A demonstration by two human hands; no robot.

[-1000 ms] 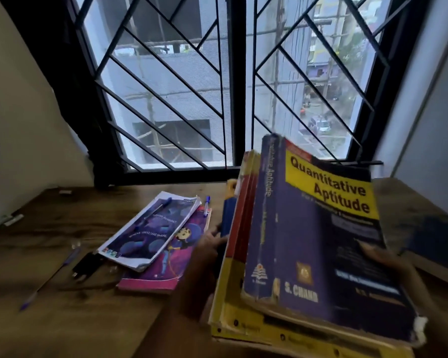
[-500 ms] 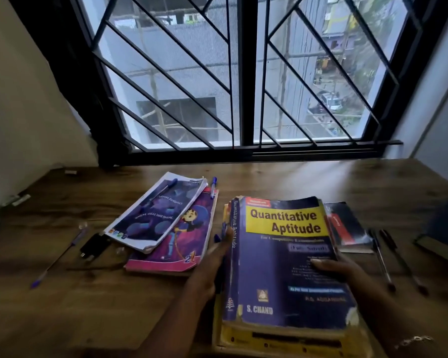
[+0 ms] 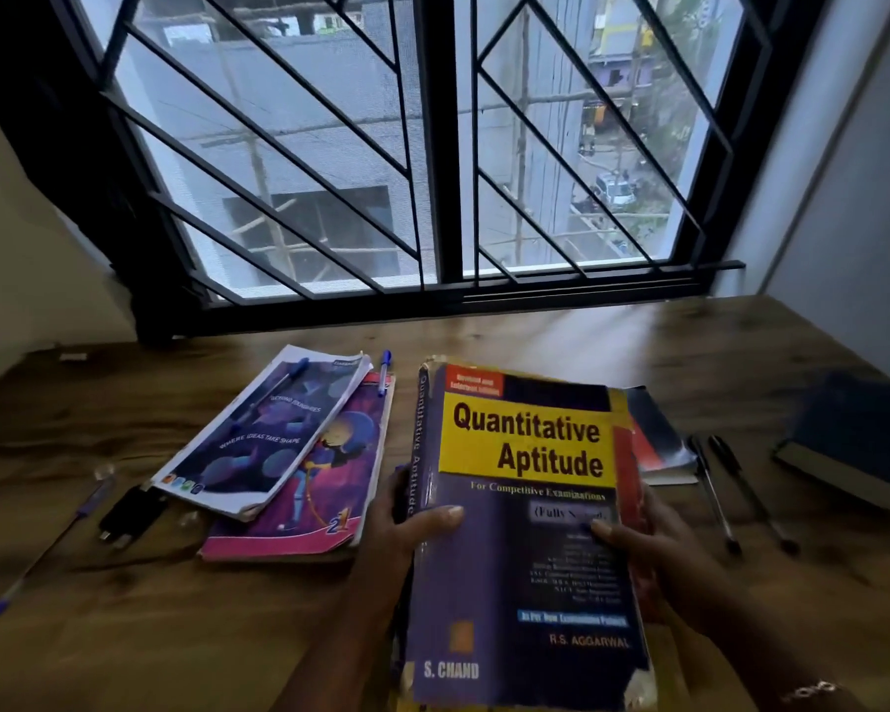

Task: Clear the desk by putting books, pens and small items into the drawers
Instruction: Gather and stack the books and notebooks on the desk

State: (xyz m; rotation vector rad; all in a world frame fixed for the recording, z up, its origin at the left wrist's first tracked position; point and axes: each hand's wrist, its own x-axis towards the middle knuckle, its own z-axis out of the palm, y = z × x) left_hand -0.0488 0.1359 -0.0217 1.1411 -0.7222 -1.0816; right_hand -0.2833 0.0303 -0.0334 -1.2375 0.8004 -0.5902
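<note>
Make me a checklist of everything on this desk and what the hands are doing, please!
Surface: wooden desk, under a barred window.
Job's things: Quantitative Aptitude book atop a stack; two overlapping notebooks left; blue pens there; red-black book, two black pens, dark blue book right.
Clutter: black charger.
Grippers: left hand and right hand grip the stack's sides.
Cables: nothing seen.
Surroundings: window grille, street outside.

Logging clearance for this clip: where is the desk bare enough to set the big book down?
Bare wood lies along the window sill behind the Quantitative Aptitude book, and at the near left between the blue pen and the left hand. Crowded: the pink book stack to the left, the two black pens to the right.
</note>
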